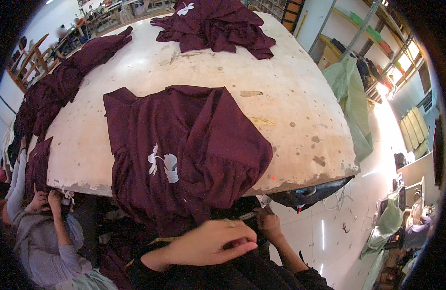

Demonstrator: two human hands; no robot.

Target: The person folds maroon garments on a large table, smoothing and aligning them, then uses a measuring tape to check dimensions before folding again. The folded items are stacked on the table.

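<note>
A dark maroon garment [186,145] with a white flower print lies bunched at the near table edge, its lower part hanging over. My left hand [212,243], slightly blurred, is just below the hanging cloth; a gap shows between its thumb and curled fingers, with nothing seen in it. My right hand [268,221] is bent beside a small whitish thing [264,200] and dark material under the table edge. Its fingertips are partly hidden, so I cannot tell what it holds.
The pale, stained tabletop [302,108] also bears a maroon garment pile [215,29] and a long maroon heap [63,79] at left. A co-worker's hands [45,201] touch maroon cloth at the left corner. A green sack [348,98] hangs at the right edge; dark cloth [313,194] sits below.
</note>
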